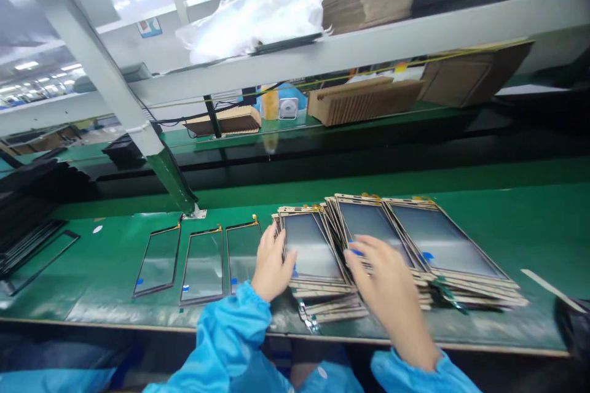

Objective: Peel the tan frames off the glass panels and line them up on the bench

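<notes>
My left hand (271, 263) is at the left edge of the left stack of framed glass panels (310, 242), thumb and fingers apart. Over the middle stack of panels (369, 221), near its lower left part, is my right hand (382, 273), slightly blurred, its fingers extended and spread. I cannot tell whether either hand touches a panel. A right stack of panels (447, 239) leans close to the middle one. Each stack's top panel has a blue tab. Three single panels, a left one (159, 258), a centre one (203, 267) and a right one (244, 245), lie left of my hands.
Black frames (32, 249) are piled on the green bench (106, 258) at far left. A post (138, 123) rises behind the single panels. Slotted cardboard holders (364, 101) stand on the back ledge, beneath a shelf beam (391, 37). A pale strip (553, 288) lies at right.
</notes>
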`<state>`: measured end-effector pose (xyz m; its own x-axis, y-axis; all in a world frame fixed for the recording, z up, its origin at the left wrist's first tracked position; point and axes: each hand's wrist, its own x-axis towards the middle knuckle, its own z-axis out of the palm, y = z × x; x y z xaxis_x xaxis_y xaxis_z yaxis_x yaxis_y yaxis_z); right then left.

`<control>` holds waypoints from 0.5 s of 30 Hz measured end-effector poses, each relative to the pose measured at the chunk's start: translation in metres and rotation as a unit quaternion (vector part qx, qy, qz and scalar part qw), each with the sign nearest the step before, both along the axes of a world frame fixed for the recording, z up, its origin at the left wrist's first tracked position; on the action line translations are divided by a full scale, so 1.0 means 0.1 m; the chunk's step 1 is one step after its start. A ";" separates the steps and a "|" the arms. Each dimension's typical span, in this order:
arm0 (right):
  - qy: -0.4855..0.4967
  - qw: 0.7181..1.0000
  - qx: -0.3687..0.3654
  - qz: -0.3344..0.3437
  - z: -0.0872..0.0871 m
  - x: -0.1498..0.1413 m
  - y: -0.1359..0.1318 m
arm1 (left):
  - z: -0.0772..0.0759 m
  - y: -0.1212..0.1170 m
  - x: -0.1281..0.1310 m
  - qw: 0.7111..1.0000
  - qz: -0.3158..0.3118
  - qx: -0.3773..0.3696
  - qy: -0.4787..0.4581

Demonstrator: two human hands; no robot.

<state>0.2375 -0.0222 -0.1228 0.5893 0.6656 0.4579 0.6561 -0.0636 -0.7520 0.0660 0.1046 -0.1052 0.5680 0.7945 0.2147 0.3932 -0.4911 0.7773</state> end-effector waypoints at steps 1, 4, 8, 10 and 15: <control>-0.050 0.998 -0.013 -0.020 -0.12 0.03 0.07 | -0.13 0.04 0.05 1.000 0.011 -0.025 0.012; -0.199 0.975 -0.057 -0.076 -0.49 0.06 0.23 | -0.34 0.05 0.13 0.997 0.034 -0.070 0.000; -0.274 0.956 -0.050 -0.094 -0.69 0.02 0.28 | -0.37 0.05 0.22 0.992 0.045 -0.104 -0.053; -0.275 0.957 -0.042 -0.081 -0.67 -0.01 0.30 | -0.37 0.09 0.29 0.988 0.059 -0.125 -0.068; -0.218 0.972 -0.049 -0.072 -0.60 -0.06 0.39 | -0.38 0.27 0.46 0.964 0.120 -0.211 -0.110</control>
<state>0.2317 0.0170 -0.1825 0.4432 0.6437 0.6239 0.8903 -0.2352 -0.3899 0.1122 0.1319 -0.1437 0.3352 0.9401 -0.0627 0.2595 -0.0282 0.9653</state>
